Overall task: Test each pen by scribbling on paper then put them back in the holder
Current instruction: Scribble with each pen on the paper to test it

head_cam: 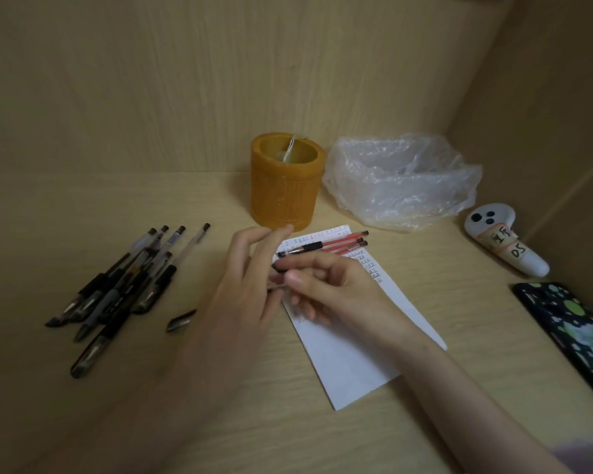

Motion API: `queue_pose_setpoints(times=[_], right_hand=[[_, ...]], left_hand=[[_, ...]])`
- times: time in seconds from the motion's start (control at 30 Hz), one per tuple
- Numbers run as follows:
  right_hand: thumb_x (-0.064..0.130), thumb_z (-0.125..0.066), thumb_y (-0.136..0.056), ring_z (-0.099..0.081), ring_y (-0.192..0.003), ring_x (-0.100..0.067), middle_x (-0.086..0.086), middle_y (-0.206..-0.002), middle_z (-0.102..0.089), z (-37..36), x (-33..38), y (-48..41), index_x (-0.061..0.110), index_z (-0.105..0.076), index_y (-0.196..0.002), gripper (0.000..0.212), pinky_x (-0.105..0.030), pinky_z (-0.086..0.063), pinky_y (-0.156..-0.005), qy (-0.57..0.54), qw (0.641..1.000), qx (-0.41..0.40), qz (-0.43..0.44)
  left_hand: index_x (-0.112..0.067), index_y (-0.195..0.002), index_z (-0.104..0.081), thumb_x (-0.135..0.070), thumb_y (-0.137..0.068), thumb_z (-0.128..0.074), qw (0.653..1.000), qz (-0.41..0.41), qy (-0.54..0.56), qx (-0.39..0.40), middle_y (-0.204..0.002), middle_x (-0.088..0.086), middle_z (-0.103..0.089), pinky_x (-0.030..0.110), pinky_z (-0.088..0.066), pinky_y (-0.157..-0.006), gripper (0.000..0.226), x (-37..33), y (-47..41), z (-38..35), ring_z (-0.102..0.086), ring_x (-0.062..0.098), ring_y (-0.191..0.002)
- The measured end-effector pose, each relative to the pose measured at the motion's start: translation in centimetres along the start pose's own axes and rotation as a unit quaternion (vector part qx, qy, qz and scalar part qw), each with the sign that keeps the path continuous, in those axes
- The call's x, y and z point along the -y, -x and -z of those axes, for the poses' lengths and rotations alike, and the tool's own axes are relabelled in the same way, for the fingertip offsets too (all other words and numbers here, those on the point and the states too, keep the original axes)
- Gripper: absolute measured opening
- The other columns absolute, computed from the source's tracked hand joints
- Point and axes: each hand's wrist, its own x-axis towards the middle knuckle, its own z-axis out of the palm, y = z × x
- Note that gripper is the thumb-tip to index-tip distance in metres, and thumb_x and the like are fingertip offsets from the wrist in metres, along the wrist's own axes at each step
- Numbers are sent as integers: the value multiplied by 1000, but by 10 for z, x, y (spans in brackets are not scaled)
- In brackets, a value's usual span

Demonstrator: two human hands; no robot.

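We held a black pen (300,249) between both hands over the far end of the paper (350,340), which lay at the middle of the desk (220,422). Our right hand (336,289) had its fingers curled round the pen's near end, thumb on top. Our left hand (250,285) came in from the left with its fingers half bent at the same spot; whether they pinched the pen or a small dark part of it we could not tell, since the hands overlapped there.

Three red pens (348,241) lay side by side on the far edge of the paper, just beyond the black one. The orange holder (285,189) stood upright beyond the hands, near the back wall, with something pale inside. A heap of black pens (124,282) lay well to the left, and a loose cap (181,320) rested between that heap and our left wrist.

A crumpled plastic bag (401,183) sat right of the holder. Further right lay a white controller (504,241), and nearer, at the right edge, a dark phone (572,333).
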Motion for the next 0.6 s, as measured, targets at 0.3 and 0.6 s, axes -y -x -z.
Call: queue_pose_setpoints(times=[0.3,0.6], right_hand=[[20,-62,-80,-38,-40,-8,-1,-56,-53,22,2,0,0,-62,-90,23,-15,-32,-43,-125,983,-125,55],[20,-68,-85,-44,-43,-10,-4,-59,-55,7,-1,5,4,-64,-87,17,-17,-34,-42,-111,993,-23,38]], left_hand=[[-24,-113,-53,-30,-93,-47,985,142,-40,84,-96,-13,-58,26,-44,-71,22,-2,-2,2,-57,8,-88],[-29,-96,-56,-40,-94,-41,981,145,33,121,-77,-10,-63,37,-47,-70,19,-2,1,-1,-57,6,-72]])
